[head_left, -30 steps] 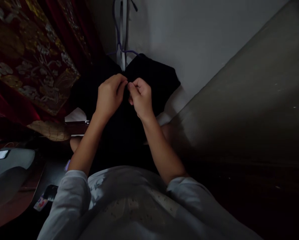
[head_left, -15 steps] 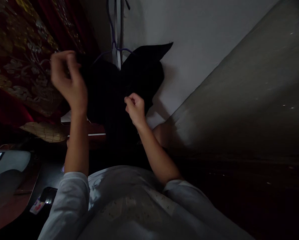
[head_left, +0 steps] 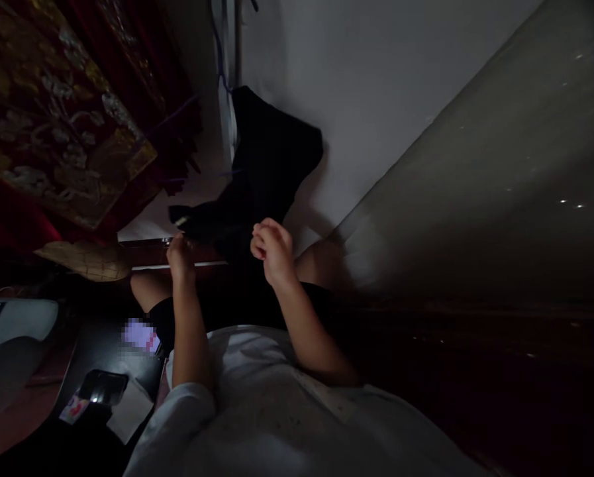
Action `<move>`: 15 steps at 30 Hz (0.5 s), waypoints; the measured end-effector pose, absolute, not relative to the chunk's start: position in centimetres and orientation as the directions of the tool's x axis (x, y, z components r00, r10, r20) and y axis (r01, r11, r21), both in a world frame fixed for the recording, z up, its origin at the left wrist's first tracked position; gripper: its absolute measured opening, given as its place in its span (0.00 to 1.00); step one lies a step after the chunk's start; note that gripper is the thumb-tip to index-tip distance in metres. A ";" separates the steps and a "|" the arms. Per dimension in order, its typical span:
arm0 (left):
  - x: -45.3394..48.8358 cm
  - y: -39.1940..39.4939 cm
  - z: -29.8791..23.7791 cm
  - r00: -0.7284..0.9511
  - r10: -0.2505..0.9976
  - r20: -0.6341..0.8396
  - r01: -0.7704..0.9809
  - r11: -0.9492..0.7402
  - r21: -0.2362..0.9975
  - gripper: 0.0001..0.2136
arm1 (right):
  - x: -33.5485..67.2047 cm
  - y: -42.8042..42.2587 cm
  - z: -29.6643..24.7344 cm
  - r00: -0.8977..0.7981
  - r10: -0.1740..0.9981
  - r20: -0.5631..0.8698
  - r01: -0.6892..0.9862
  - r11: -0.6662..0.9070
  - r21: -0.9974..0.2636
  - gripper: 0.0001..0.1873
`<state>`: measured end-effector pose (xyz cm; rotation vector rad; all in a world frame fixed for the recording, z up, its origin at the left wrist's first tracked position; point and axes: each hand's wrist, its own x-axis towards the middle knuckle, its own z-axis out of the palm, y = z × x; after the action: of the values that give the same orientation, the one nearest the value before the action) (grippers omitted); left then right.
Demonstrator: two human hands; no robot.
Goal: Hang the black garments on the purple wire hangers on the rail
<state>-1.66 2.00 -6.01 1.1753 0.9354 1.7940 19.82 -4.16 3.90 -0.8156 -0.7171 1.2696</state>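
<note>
The black garment point(head_left: 271, 159) hung from a purple hanger point(head_left: 220, 63) against the white wall point(head_left: 376, 79). The left hand point(head_left: 180, 255) was closed on the garment's lower edge. The right hand point(head_left: 271, 248) was curled into a fist just beside the fabric. In the dim light, whether it held any cloth could not be determined.

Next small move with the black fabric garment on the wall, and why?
Probably spread the left hand and right hand apart to pull the black fabric garment flat. Both seem to pinch its lower edge, close together, and it hangs bunched and skewed against the white wall.
</note>
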 end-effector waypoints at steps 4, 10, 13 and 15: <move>-1.0 1.0 -4.5 -0.380 0.906 0.185 -0.317 -0.316 0.895 0.08 | 21.5 -3.1 2.4 0.237 0.971 -0.035 -0.505 0.092 -0.858 0.16; 2.7 -2.0 1.1 -0.390 0.912 0.130 -0.388 -0.290 0.875 0.13 | 21.5 -2.1 -0.4 0.299 0.954 -0.012 -0.265 0.071 -0.962 0.17; 6.8 -3.7 2.2 -0.304 0.931 0.203 -0.312 -0.299 0.902 0.15 | 20.3 -3.0 -0.7 0.019 0.986 0.166 -0.155 0.167 -0.974 0.23; 8.7 -4.6 2.8 -0.246 0.927 0.284 -0.195 -0.334 0.922 0.16 | 19.7 -3.7 -0.5 -0.147 0.959 0.241 -0.091 0.230 -0.969 0.24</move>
<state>8.72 -4.64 2.78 1.1416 1.0126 1.7073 19.69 -3.67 -0.50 -0.8998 -1.3712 1.1746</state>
